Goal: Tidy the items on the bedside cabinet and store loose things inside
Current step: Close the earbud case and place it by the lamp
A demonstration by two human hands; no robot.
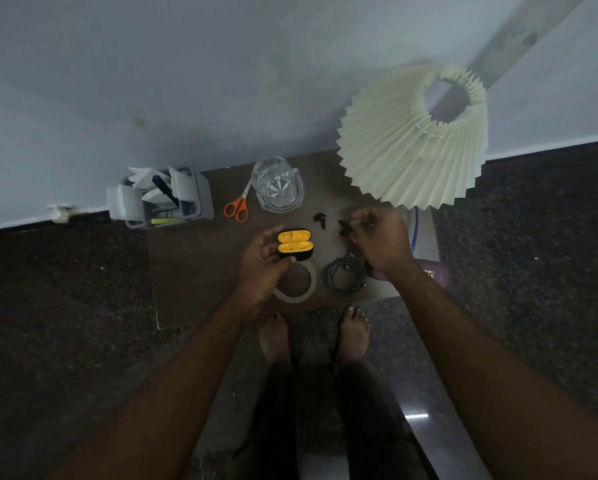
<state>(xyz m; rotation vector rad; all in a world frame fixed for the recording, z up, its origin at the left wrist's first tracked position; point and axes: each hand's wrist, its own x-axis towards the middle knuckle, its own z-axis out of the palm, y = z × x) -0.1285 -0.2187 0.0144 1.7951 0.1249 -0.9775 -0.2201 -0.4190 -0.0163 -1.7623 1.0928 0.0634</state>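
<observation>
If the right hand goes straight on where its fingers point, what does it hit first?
Likely the small black earbud lying loose on the brown cabinet top, just left of the right hand; depth is unclear.

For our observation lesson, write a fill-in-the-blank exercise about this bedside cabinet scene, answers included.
1. The left hand holds an open earbud case whose inside is ____.
2. The scissors have ____ handles.
3. The right hand pinches one small black ____.
Answers: yellow; orange; earbud.
</observation>
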